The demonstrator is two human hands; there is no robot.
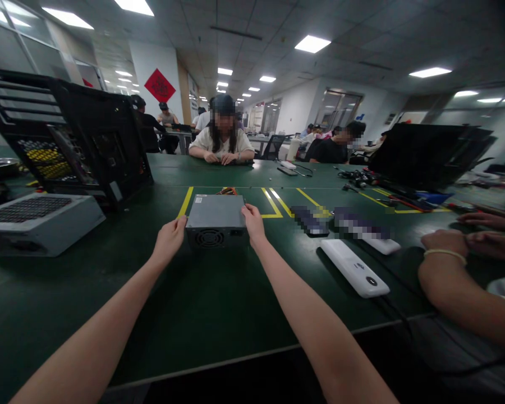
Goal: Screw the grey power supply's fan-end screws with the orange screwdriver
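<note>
A grey metal computer power supply [216, 211] is in front of me on the green table [210, 314], its fan grille and socket side facing me. My left hand [171, 238] grips its left side, and my right hand [253, 223] grips its right side, thumbs near the top edges. The fingers behind the sides are partly hidden. Orange and other coloured cables [227, 191] show behind the box. I cannot tell whether its underside touches the table. Yellow tape lines [278, 203] mark the tabletop around it.
At left stand another power supply [42, 221] and an open black computer case [71, 134]. To the right lie a white power bank-like device [356, 268], a phone [309, 220] and cables. A co-worker's arms [458, 269] rest at far right; another person [223, 134] sits opposite.
</note>
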